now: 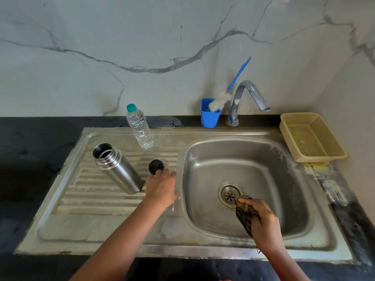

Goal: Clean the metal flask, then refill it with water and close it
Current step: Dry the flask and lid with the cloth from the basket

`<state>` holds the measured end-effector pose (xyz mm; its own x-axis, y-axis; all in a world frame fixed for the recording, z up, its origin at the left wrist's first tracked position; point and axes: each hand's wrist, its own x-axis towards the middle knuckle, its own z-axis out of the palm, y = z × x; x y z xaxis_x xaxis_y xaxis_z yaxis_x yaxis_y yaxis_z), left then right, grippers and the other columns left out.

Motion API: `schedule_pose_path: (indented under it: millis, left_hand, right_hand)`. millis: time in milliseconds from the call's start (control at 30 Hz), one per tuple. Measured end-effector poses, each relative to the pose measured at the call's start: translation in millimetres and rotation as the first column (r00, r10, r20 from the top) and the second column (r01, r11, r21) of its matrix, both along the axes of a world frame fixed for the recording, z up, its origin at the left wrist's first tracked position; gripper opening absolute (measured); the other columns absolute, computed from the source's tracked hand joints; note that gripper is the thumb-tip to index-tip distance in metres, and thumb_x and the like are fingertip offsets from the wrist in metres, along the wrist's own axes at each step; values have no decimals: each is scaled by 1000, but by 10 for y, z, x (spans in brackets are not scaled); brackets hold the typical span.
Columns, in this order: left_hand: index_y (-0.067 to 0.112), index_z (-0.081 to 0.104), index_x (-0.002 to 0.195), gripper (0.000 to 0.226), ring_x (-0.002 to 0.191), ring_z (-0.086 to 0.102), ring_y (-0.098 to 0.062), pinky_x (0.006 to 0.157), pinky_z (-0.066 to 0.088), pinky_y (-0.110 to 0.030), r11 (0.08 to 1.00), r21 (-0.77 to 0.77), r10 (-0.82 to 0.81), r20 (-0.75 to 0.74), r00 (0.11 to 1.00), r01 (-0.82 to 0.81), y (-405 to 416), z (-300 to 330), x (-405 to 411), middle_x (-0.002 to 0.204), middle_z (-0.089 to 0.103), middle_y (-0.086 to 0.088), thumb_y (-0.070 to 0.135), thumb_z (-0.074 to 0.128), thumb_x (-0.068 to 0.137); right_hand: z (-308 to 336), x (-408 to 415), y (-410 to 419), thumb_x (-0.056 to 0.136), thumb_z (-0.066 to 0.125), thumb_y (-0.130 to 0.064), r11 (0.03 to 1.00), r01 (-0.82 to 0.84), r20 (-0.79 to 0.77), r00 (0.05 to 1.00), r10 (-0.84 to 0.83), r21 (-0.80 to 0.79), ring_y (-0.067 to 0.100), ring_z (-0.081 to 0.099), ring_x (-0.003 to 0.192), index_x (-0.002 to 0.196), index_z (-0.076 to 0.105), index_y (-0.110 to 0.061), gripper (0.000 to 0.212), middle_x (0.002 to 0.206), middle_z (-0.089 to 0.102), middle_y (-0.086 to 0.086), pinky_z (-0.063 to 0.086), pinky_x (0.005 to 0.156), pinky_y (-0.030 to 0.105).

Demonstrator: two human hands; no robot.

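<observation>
Hands flank the sink — metal flask [119, 169] upright, uncapped, shiny steel.

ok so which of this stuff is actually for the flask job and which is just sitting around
For the job: metal flask, open on the drainboard; black cap by the left hand; water bottle; bottle brush; striped cloth in the right hand; tap; sink.

Lying about: yellow basket; blue cup.
</observation>
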<state>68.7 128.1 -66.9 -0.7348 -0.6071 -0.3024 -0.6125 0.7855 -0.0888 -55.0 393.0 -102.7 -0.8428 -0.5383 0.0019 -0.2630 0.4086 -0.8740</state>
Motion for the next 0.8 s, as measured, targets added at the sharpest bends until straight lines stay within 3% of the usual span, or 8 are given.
schedule_pose_path:
  millis: [133, 233, 333, 433, 533, 600, 667, 800]
  left_hand:
    - [21, 45, 134, 55, 124, 47, -26, 92, 41, -38, 999, -30, -31, 218, 975, 38, 48, -55, 66, 135, 48, -4, 28, 70, 86]
    - [18, 38, 141, 59, 122, 49, -28, 92, 43, -39, 999, -27, -22, 211, 977, 29, 76, -51, 59, 132, 51, -8, 11, 64, 88]
    - [18, 37, 139, 61, 114, 52, -30, 78, 44, -37, 1000, -12, -6, 100, 995, 7, 119, 58, 5, 126, 51, -11, 13, 67, 86]
    - [24, 41, 137, 58, 111, 52, -31, 75, 44, -35, 982, 172, 122, -226, 967, -84, 125, 189, -80, 124, 46, -11, 33, 70, 87]
    - [25, 65, 110, 26, 91, 57, -19, 77, 43, -26, 772, 629, 473, -469, 746, -94, 204, 294, -193, 103, 54, -1, 33, 74, 87]
    - [22, 67, 83, 10, 74, 57, -13, 76, 47, -28, 510, 859, 688, -369, 625, -54, 314, 343, -239, 77, 61, 8, 26, 76, 87]
    - [20, 66, 77, 14, 71, 61, -9, 79, 49, -34, 308, 951, 791, -237, 563, -32, 447, 376, -285, 67, 65, 11, 24, 74, 88]
    - [11, 69, 75, 20, 77, 67, 0, 85, 39, -26, 233, 972, 872, -219, 437, 21, 659, 409, -391, 74, 74, -5, 22, 69, 92]
  right_hand:
    - [-41, -11, 38, 73, 41, 29, 999, 3, 87, 996, 0, -42, 12, 66, 107, 96, 76, -27, 69, 107, 70, -11, 52, 99, 37]
    - [-92, -35, 94, 75, 38, 28, 998, 28, 179, 984, -17, -58, 16, 66, 108, 97, 74, -33, 75, 111, 70, -6, 53, 96, 46]
    - [-5, -41, 145, 85, 41, 21, 1000, -12, 121, 993, 11, 3, 6, 62, 101, 103, 70, -40, 70, 112, 68, 0, 52, 89, 20]
    - [85, -97, 168, 92, 45, 13, 1000, 7, 117, 993, -9, 20, 7, 61, 98, 104, 66, -43, 61, 111, 68, 2, 49, 82, 15]
    - [167, -154, 109, 92, 41, 15, 995, 80, 250, 966, -64, -52, 18, 68, 98, 105, 68, -43, 65, 106, 72, -1, 57, 85, 29]
    - [291, -176, 36, 90, 39, 19, 975, 176, 370, 922, -114, -137, 20, 70, 101, 112, 64, -31, 60, 104, 74, -1, 55, 94, 46]
    - [444, -219, -51, 91, 46, 16, 954, 230, 413, 901, -134, -194, 18, 69, 101, 125, 55, -26, 55, 106, 72, -3, 53, 96, 49]
    - [669, -315, -216, 90, 55, 12, 918, 262, 465, 880, -100, -298, 20, 67, 107, 129, 54, -29, 56, 110, 71, -1, 53, 96, 46]
